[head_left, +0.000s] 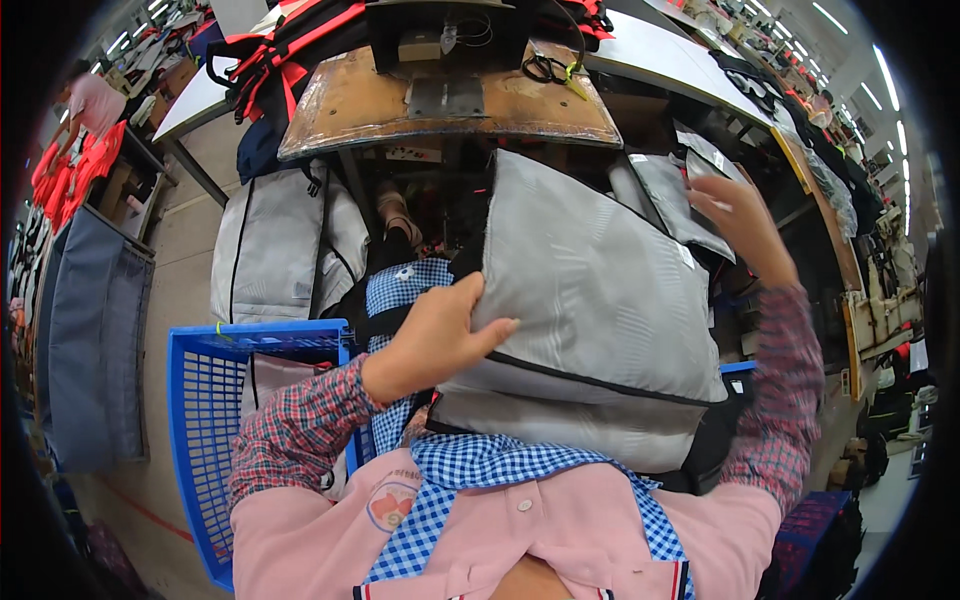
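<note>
A large silver-grey padded fabric piece (590, 270) with black edging lies across my lap, its lower part folded. At its left edge my left hand (440, 335) is closed on it, the thumb on the face and the fingertips partly hidden at the edge. To the right, my right hand (735, 210) is raised and blurred by motion. It is close to another grey fabric piece (675, 200) with black edging; whether it touches that piece I cannot tell.
A blue plastic basket (205, 440) stands at my left. More grey padded pieces (265, 240) hang beyond it. Ahead is a worn wooden sewing table (340, 105) with a dark machine on it. Red-and-black bags (285, 60) lie at the back left; a person (92, 105) works farther off.
</note>
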